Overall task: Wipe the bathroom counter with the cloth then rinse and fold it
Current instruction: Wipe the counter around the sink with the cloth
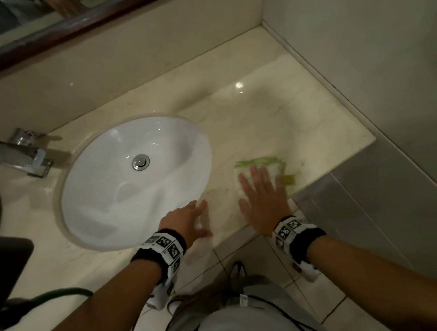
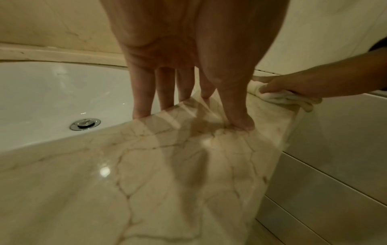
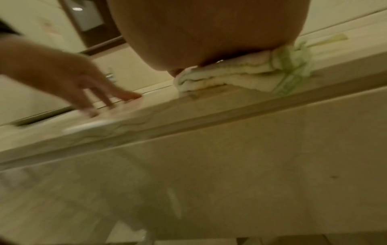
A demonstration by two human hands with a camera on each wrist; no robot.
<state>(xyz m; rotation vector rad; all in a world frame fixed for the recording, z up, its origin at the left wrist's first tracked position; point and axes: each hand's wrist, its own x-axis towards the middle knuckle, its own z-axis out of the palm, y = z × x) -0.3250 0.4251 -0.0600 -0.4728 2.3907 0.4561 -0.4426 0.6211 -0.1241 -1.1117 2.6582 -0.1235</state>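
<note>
- While pressed flat on the cloth [image 1: 273,168], right hand [image 1: 265,201]: fingers straight and spread, palm down, grip wide, nothing pinched.
- Cloth: white with green stripes, folded in layers, lying on the counter [image 1: 273,112] near its front edge, to the right of the sink [image 1: 103,203]; a green-striped end sticking out past the fingertips, seen also in the right wrist view [image 3: 240,77].
- In the left wrist view, cloth [image 2: 280,97] bunched under the right hand [image 2: 293,86], one corner hanging just over the counter's front edge.
- Left hand [image 1: 188,219]: resting on the counter between the sink's rim and the cloth, apart from the cloth; grip wide, fingers loosely extended, holding nothing.
- From the left wrist view, left hand [image 2: 188,74]: thumb tip on the marble, fingers pointing down at the sink's edge.
- From the right wrist view, left hand [image 3: 87,82]: fingertips touching the counter [image 3: 188,106], somewhat blurred.
- Sink: white oval bowl set into the counter, chrome drain plug [image 1: 140,162] at its middle.
- Chrome tap [image 1: 21,155] at the sink's left.
- Dark-framed mirror [image 1: 39,35] along the wall above.
- Black wrist bands with printed markers on both wrists.
- Dark, unclear shapes at the far left of the counter.
</note>
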